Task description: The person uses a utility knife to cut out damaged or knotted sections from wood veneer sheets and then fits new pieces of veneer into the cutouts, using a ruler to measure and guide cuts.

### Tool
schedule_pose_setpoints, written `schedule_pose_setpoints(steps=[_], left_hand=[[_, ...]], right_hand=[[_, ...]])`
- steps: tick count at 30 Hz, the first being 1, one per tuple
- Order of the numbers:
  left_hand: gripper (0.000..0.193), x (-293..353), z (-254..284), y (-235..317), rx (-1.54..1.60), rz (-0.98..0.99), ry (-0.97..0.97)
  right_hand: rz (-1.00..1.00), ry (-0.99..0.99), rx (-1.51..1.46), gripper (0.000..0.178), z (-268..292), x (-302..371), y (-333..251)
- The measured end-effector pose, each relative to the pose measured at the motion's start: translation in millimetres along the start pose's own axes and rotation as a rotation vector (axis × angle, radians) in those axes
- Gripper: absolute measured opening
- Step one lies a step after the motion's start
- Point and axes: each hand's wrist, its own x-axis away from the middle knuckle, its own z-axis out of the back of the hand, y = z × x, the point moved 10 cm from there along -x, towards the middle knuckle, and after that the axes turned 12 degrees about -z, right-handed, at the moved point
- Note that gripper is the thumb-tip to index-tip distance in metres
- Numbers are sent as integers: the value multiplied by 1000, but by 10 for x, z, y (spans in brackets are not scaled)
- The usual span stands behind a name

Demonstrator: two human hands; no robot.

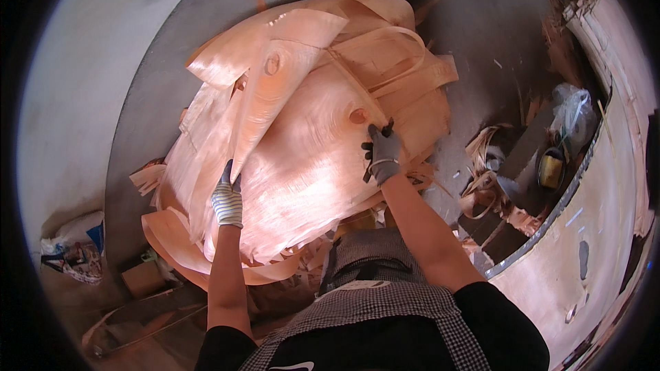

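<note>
My left hand (227, 200), in a striped glove with dark fingertips, pinches the narrow lower tip of a tapering wood veneer piece (280, 75). That piece has a knot and widens away from me toward the far side of the pile. Under it lies a broad, pale wood veneer sheet (302, 165) with a brown knot near its right side. My right hand (383, 154), in a grey glove with black fingertips, is over the sheet's right part just below the knot. Its fingers are apart and nothing shows in them.
More curled and torn veneer (412, 82) is heaped beyond and right of the sheet. To the right are veneer scraps (485, 196), a yellow and black object (551, 167) and a clear plastic bag (574, 113). A cardboard box (143, 279) and bagged items (74, 254) lie at the lower left.
</note>
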Motion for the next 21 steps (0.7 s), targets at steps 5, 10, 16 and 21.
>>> schedule_pose_setpoints(steps=[5, 10, 16, 21], left_hand=[[39, 21, 160, 8, -132, -21, 7], [38, -27, 518, 39, -221, -97, 80], [44, -128, 793, -291, -345, 60, 30], [45, -110, 719, -348, -261, 51, 48]], right_hand=[[92, -45, 4, 22, -62, 212, -169], [87, -72, 21, 22, -94, 395, -314], [270, 95, 27, 18, 718, 148, -1312], [642, 150, 28, 18, 1619, 734, -3217]])
